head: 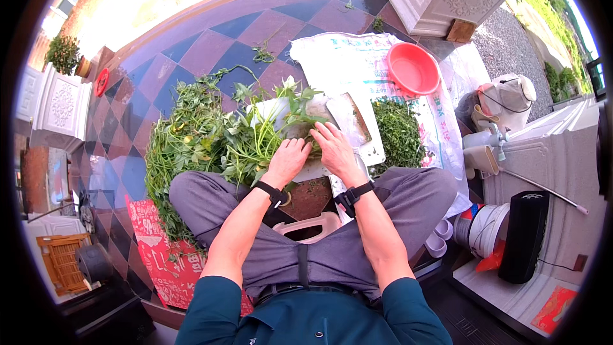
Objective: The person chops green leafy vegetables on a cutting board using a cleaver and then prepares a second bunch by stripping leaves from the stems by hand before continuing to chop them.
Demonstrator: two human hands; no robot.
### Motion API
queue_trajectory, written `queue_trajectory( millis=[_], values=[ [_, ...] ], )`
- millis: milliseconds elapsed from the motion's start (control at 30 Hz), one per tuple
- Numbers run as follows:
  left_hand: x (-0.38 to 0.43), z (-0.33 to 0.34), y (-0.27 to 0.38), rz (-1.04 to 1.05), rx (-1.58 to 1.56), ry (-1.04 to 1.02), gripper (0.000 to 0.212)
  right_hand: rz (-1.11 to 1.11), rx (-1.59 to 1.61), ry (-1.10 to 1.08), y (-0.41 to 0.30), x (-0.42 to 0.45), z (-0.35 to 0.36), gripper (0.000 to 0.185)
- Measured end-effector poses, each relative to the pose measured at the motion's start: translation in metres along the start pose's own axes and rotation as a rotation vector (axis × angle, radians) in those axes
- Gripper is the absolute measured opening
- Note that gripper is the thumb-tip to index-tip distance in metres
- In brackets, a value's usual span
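Observation:
My left hand [290,157] is curled over a bunch of long-stemmed leafy vines [261,141] in front of my lap. Close beside it, my right hand [332,147] bends its fingers over the same bunch, partly hiding the stems. Beneath the vines shows a pale board [313,170]. A broad flat whitish piece [346,117] lies just beyond my right hand; whether it is a blade is unclear. To the right is a heap of finely chopped greens [397,136]. A larger tangle of uncut vines [184,141] spreads to the left.
A printed white woven sack [342,60] lies under the chopped greens, with a red plastic basin [414,69] on it. A pink plastic stool [311,228] is between my legs. Purple slippers [437,243] and a white bucket [488,230] stand at the right. Red printed sheeting [160,254] lies left.

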State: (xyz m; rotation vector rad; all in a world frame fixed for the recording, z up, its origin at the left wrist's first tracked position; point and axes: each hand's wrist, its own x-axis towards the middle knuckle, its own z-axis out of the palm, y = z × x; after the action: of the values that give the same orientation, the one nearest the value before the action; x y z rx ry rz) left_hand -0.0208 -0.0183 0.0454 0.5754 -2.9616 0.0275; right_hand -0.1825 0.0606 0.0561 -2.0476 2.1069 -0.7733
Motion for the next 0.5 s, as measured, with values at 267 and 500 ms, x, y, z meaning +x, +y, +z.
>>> queue_trajectory(
  millis=[267,500],
  values=[
    [-0.002,0.007,-0.002,-0.157,-0.161,0.192,0.030,0.109,-0.233,-0.343,-0.001,-0.001,-0.009,0.024],
    [0.007,0.007,-0.017,-0.139,-0.355,-0.125,0.058,-0.014,-0.217,-0.233,-0.002,-0.015,0.010,0.047]
  ],
)
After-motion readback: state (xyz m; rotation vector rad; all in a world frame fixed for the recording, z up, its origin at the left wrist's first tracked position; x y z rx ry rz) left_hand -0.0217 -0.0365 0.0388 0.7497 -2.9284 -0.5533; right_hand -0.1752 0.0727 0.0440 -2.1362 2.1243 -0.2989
